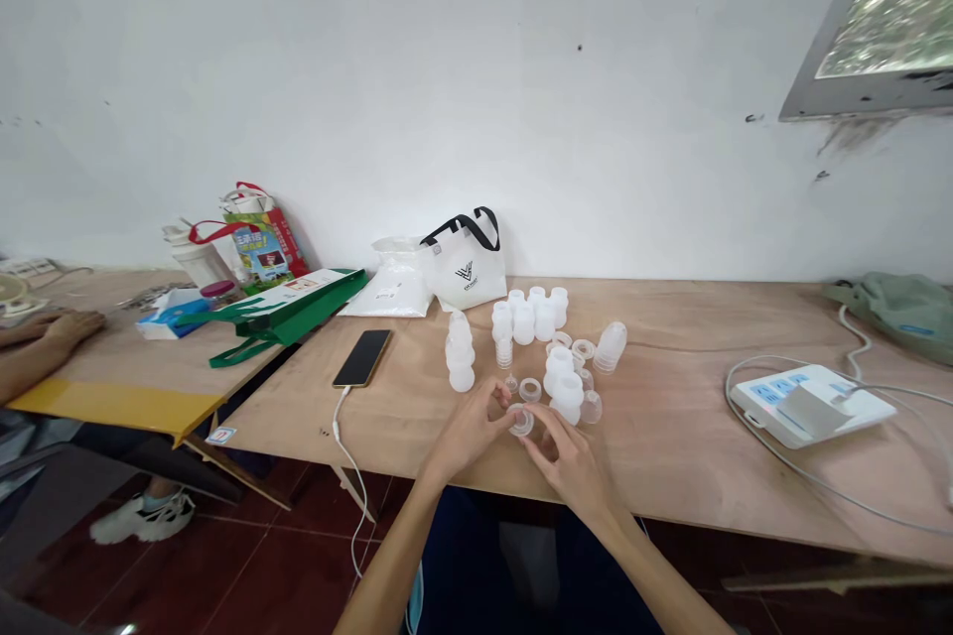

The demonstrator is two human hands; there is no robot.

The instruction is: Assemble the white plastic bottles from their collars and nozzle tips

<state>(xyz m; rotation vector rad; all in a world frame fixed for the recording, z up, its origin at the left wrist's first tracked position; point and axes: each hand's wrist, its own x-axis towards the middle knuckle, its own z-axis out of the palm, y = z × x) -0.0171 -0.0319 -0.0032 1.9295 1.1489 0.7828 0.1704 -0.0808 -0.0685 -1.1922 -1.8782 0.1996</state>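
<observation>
Near the table's front edge, a small translucent plastic ring (522, 423) sits between my two hands. My left hand (471, 429) pinches its left side with thumb and fingertips. On the other side, the fingers of my right hand (567, 461) are closed on the same ring. Just beyond it lies another loose ring (530, 390). Several frosted white bottles (523, 322) stand in a group behind, and more bottles (568, 395) are beside my right hand. A column of rounded white pieces (460, 352) stands to the left. See-through domed caps (591, 407) lie at the right.
A phone (363, 358) on a charging cable lies left on the wooden table (685, 387). Behind are a white bag (469, 273) and a plastic packet (394, 283). A white power strip (811, 405) with looping cables is right. Another person's hand (70, 329) rests at the far-left table.
</observation>
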